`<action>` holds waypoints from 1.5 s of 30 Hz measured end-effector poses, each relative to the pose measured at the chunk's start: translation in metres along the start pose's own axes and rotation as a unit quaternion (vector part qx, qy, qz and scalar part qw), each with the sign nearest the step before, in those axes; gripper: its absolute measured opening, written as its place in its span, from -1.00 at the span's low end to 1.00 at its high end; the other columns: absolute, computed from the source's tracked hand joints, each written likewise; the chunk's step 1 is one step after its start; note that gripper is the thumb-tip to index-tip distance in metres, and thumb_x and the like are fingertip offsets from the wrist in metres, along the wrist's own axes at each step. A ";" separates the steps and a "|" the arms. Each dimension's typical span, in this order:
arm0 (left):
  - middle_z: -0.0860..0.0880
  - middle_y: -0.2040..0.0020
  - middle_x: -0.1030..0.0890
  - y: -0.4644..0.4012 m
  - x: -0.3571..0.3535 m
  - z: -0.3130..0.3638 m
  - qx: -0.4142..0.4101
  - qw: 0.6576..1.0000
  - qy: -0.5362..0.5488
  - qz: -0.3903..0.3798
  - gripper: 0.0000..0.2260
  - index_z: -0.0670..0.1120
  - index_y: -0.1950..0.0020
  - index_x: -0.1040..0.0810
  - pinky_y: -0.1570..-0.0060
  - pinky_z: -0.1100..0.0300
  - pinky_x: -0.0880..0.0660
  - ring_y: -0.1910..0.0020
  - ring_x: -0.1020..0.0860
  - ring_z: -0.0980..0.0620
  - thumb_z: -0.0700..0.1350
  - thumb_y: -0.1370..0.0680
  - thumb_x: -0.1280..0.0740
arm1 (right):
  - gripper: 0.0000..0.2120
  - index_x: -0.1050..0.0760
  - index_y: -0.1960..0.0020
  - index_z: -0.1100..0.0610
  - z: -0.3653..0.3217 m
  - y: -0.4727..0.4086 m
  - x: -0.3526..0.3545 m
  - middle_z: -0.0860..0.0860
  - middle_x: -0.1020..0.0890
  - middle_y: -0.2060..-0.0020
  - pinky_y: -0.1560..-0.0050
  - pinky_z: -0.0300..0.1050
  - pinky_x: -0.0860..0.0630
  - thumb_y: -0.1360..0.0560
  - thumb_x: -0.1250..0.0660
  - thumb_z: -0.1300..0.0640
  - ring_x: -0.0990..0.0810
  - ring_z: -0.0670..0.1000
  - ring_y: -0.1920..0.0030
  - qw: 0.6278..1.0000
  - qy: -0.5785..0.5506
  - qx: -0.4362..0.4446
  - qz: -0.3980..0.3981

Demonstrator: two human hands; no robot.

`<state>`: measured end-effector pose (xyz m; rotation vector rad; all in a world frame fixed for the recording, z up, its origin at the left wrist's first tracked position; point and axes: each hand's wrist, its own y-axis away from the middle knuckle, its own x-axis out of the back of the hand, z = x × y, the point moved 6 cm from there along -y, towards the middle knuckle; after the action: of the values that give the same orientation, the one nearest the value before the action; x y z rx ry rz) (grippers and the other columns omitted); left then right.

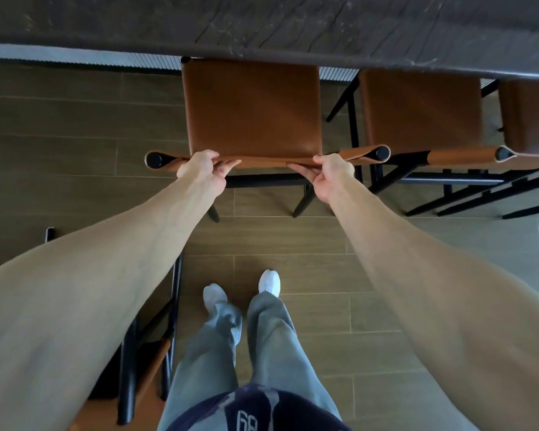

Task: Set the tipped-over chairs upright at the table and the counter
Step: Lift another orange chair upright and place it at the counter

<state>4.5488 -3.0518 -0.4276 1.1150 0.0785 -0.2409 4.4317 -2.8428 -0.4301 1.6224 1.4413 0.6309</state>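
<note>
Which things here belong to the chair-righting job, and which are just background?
Job:
- left hand and right hand, gripping the held chair by its backrest
- tipped chair on the floor, lower left
- dark counter

Background:
- neighbouring upright chairs
- wood-look floor

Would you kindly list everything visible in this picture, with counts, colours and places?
Upright chairs: three, tan leather with black frames, in a row, seats partly under the counter.
Tipped-over chair: one, black frame with tan leather, on the floor at lower left.
Counter: one, dark marbled, along the top.
Floor: brown wood-look planks, throughout.
Left hand: gripping the nearest chair's backrest top.
Right hand: gripping the same backrest.
Legs and feet: grey trousers, white shoes, bottom centre.
</note>
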 end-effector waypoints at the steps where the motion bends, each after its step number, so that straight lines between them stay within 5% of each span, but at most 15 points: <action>1: -0.33 -0.20 -0.52 -0.001 -0.001 0.001 0.001 1.000 0.005 0.002 -0.70 -0.30 -0.31 -0.45 -0.01 -0.34 -0.58 -0.05 -0.58 -0.36 -0.47 -0.59 -0.22 | -0.83 -0.37 -0.02 0.22 -0.001 -0.001 -0.002 0.33 -0.53 -0.23 0.15 0.24 -0.70 -0.61 -0.16 0.47 -0.64 0.40 -0.04 1.000 -0.005 0.001 0.003; 9: -0.31 -0.11 -0.59 0.005 0.005 -0.001 -0.015 1.000 -0.010 -0.002 -0.73 -0.29 -0.21 -0.50 0.06 -0.22 -0.66 0.06 -0.67 -0.28 -0.43 -0.53 -0.38 | -0.76 -0.46 -0.28 0.33 0.006 0.012 0.001 0.35 -0.68 -0.06 0.13 0.16 -0.72 -0.64 -0.28 0.28 -0.74 0.31 0.05 1.000 -0.012 0.001 -0.007; 12: -0.27 -0.10 -0.61 0.017 0.008 -0.003 -0.023 0.998 -0.062 -0.013 -0.71 -0.25 -0.26 -0.50 0.02 -0.16 -0.67 0.06 -0.70 -0.25 -0.31 -0.56 -0.41 | -0.70 -0.45 -0.26 0.33 0.013 0.025 0.004 0.36 -0.69 -0.01 0.05 0.16 -0.70 -0.66 -0.28 0.12 -0.74 0.31 0.05 0.997 0.056 -0.023 -0.047; 18: -0.27 0.03 -0.67 0.073 -0.003 -0.006 -0.050 0.979 -0.195 -0.027 -0.81 -0.27 -0.21 -0.49 0.12 -0.09 -0.69 0.15 -0.71 -0.21 -0.30 -0.60 -0.28 | -0.63 -0.45 -0.24 0.43 0.015 0.056 -0.009 0.36 -0.68 -0.03 0.02 0.10 -0.69 -0.68 -0.22 0.10 -0.73 0.30 0.04 0.966 0.226 -0.052 -0.112; 23: -0.15 0.06 -0.70 0.120 0.003 0.024 -0.167 0.950 -0.260 -0.034 -0.82 -0.19 -0.14 -0.61 0.13 0.01 -0.69 0.12 -0.71 -0.09 -0.17 -0.59 -0.32 | -0.68 -0.58 -0.16 0.32 0.004 0.091 -0.050 0.25 -0.74 0.05 0.05 0.02 -0.70 -0.67 -0.24 0.06 -0.76 0.21 0.06 0.950 0.266 0.047 -0.156; 27: -0.10 -0.01 -0.70 0.156 0.032 0.059 -0.261 0.923 -0.280 -0.028 -0.78 -0.13 -0.19 -0.63 -0.08 -0.01 -0.64 0.01 -0.68 -0.04 -0.07 -0.62 -0.31 | -0.71 -0.60 -0.09 0.24 -0.003 0.137 -0.086 0.17 -0.73 -0.05 0.04 -0.07 -0.66 -0.67 -0.23 0.03 -0.73 0.14 -0.01 0.926 0.289 0.119 -0.211; 37: -0.07 -0.01 -0.71 0.252 0.215 0.096 -0.392 0.897 -0.201 0.044 -0.82 -0.08 -0.09 -0.65 -0.15 0.01 -0.60 -0.05 -0.67 -0.04 -0.03 -0.60 -0.32 | -0.67 -0.65 -0.16 0.21 0.077 0.292 -0.106 0.11 -0.73 -0.04 -0.19 0.03 -0.61 -0.65 -0.22 0.00 -0.70 0.10 -0.09 0.793 0.420 0.283 -0.339; 45: -0.12 0.11 -0.67 0.360 0.488 0.004 -0.400 0.904 -0.104 0.110 -0.86 -0.14 -0.01 -0.61 0.03 0.00 -0.59 0.15 -0.63 -0.08 -0.10 -0.64 -0.30 | -0.70 -0.66 -0.05 0.18 0.281 0.426 -0.028 0.13 -0.73 0.00 -0.17 0.10 -0.59 -0.62 -0.22 0.02 -0.70 0.15 -0.08 0.706 0.481 0.263 -0.448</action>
<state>5.1057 -2.9794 -0.1991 0.2665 -0.1327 -0.1022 4.8835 -2.9314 -0.2083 0.6122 3.1130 0.4744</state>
